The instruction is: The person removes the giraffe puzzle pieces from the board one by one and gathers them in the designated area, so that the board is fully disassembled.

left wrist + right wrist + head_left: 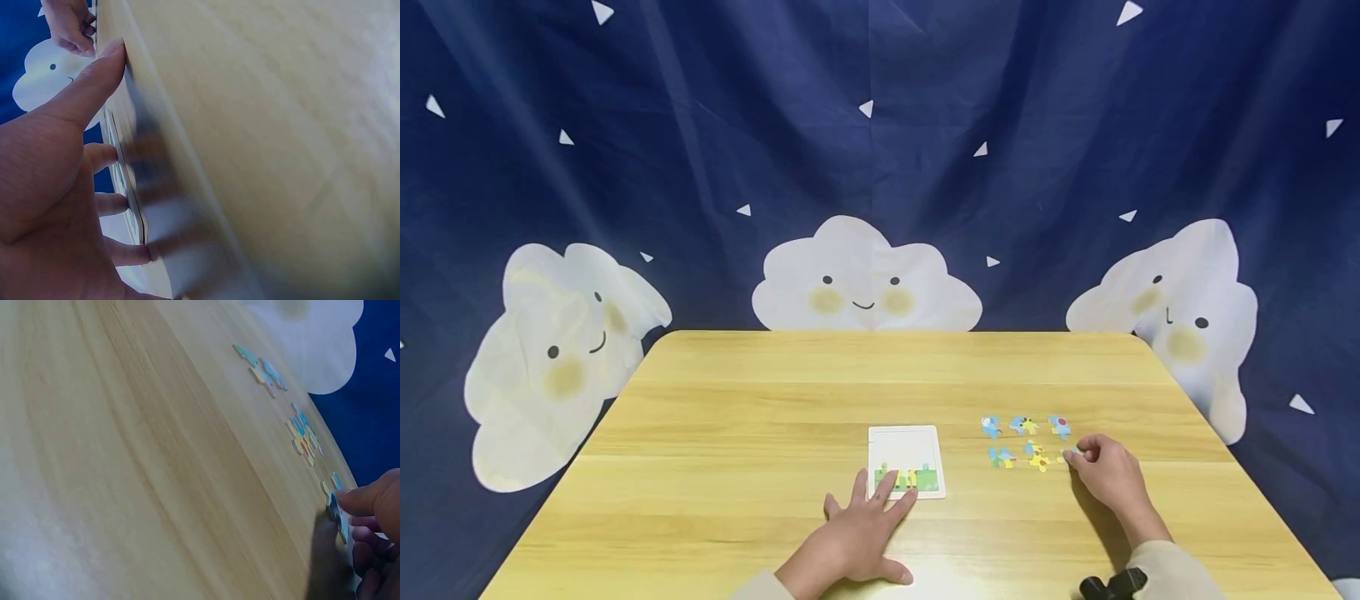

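My left hand [861, 533] lies with fingers spread at the near edge of a white puzzle tray [904, 431], its fingertips on the tray's lower part. Along the tray's bottom sit joined green and yellow puzzle pieces [928, 479], partly covered by those fingers. In the left wrist view the fingertips touch the tray's edge [130, 187]. To the right, my right hand [1111, 475] pinches a small puzzle piece [1067, 455] between thumb and fingers at the table surface. The right wrist view shows the thumb on that piece [340, 519], which is partly hidden.
Several loose puzzle pieces lie in two rows right of the tray, among them a blue one [990, 427], a blue one with a red spot [1060, 427] and a yellow one [1037, 457]. The wooden table [737, 417] ends at a dark blue curtain [812, 150] with clouds.
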Available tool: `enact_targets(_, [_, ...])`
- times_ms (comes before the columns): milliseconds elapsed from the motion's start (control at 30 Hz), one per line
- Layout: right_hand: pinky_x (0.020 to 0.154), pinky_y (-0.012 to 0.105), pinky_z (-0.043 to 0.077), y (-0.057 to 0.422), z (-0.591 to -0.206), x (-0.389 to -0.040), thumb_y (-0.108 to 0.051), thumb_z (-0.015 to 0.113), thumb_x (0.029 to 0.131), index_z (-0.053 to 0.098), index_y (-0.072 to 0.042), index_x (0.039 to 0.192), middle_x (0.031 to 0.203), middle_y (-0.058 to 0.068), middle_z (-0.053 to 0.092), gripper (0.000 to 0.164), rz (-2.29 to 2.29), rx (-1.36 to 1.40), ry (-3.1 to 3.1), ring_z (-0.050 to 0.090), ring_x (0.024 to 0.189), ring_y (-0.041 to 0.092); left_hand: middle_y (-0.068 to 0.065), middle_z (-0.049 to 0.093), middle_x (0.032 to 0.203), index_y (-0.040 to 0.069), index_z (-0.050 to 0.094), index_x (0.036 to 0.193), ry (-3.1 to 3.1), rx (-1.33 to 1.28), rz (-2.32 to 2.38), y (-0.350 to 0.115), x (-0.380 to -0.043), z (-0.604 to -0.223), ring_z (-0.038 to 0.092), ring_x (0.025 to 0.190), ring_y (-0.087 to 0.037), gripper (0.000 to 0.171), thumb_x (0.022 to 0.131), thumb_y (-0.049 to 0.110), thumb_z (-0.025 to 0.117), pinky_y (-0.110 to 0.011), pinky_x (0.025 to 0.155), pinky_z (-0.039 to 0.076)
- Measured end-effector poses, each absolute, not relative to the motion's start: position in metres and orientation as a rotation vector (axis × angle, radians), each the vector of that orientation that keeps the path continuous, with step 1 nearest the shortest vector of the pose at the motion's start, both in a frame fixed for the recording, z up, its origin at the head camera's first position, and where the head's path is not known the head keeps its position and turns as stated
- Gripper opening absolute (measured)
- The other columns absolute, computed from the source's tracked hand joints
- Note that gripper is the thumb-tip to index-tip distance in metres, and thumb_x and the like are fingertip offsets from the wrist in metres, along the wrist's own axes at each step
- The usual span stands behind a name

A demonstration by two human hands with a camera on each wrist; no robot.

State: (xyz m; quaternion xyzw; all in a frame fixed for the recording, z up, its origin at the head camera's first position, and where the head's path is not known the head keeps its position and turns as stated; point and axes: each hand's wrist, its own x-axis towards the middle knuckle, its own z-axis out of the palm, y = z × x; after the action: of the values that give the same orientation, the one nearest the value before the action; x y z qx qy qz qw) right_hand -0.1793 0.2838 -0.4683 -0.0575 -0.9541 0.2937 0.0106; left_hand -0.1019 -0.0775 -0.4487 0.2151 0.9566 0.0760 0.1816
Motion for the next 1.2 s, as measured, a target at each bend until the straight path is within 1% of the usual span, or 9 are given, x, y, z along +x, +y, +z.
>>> enact_targets(100, [0.065,0.033,0.039,0.280,-0.466,-0.178,-0.022,0.059,0.090,0.059,0.007,0.106,0.083,0.010,0.058,0.033,0.928,-0.171,-2.935,0.053,0.076,0.023,-0.006,0.017,0.158,0.036,0.026,0.148,2.703,0.609,0.216,-0.077,-0.102,-0.448,0.017,0.139,-0.047,0.096,0.068,0.070,0.063,-0.079,0.084,0.029])
enact_targets(200, [0.066,0.031,0.042,0.272,-0.461,-0.177,-0.022,0.058,0.091,0.060,0.006,0.108,0.084,0.008,0.059,0.032,0.972,-0.154,-2.884,0.057,0.080,0.023,-0.005,0.016,0.158,0.036,0.026,0.148,2.701,0.605,0.220,-0.077,-0.101,-0.446,0.017,0.139,-0.047,0.095,0.068,0.069,0.064,-0.079,0.084,0.029])
enact_targets(333, [0.066,0.029,0.045,0.259,-0.452,-0.178,-0.021,0.059,0.091,0.061,0.004,0.111,0.089,0.008,0.061,0.032,1.052,-0.102,-2.845,0.061,0.086,0.024,-0.006,0.017,0.158,0.035,0.026,0.148,2.703,0.604,0.229,-0.077,-0.100,-0.445,0.018,0.138,-0.048,0.095,0.069,0.069,0.064,-0.079,0.084,0.029])
enact_targets(467, [0.066,0.029,0.046,0.243,-0.447,-0.181,-0.019,0.060,0.091,0.061,0.004,0.111,0.090,0.010,0.063,0.030,1.098,-0.034,-2.826,0.060,0.082,0.022,-0.006,0.017,0.158,0.034,0.026,0.149,2.717,0.604,0.240,-0.076,-0.099,-0.445,0.018,0.137,-0.049,0.094,0.069,0.069,0.063,-0.078,0.084,0.030])
enact_targets(633, [0.065,0.027,0.046,0.218,-0.445,-0.185,-0.017,0.062,0.089,0.062,0.002,0.108,0.090,0.009,0.062,0.027,1.162,0.037,-2.820,0.058,0.077,0.017,-0.007,0.017,0.158,0.034,0.026,0.149,2.720,0.613,0.251,-0.074,-0.096,-0.443,0.016,0.137,-0.052,0.092,0.071,0.068,0.062,-0.079,0.082,0.031])
enact_targets(733, [0.064,0.025,0.046,0.200,-0.445,-0.186,-0.014,0.062,0.089,0.062,0.002,0.107,0.089,0.007,0.062,0.024,1.221,0.094,-2.811,0.056,0.075,0.015,-0.006,0.017,0.158,0.035,0.025,0.149,2.718,0.626,0.221,-0.072,-0.092,-0.442,0.015,0.137,-0.052,0.091,0.071,0.069,0.061,-0.078,0.082,0.031])
enact_targets(1000, [0.065,0.023,0.048,0.145,-0.444,-0.185,-0.008,0.066,0.085,0.064,0.000,0.102,0.082,0.002,0.059,0.018,1.330,0.250,-2.777,0.056,0.071,0.011,-0.002,0.016,0.158,0.039,0.025,0.148,2.705,0.635,0.142,-0.066,-0.087,-0.447,0.016,0.137,-0.051,0.091,0.070,0.071,0.059,-0.077,0.082,0.032])
enact_targets(1200, [0.063,0.022,0.046,0.110,-0.449,-0.182,-0.011,0.066,0.087,0.064,-0.003,0.101,0.078,-0.003,0.057,0.016,1.323,0.480,-2.862,0.053,0.070,0.008,0.000,0.016,0.158,0.039,0.027,0.147,2.705,0.619,0.129,-0.065,-0.087,-0.449,0.015,0.138,-0.051,0.088,0.071,0.071,0.058,-0.078,0.082,0.031])
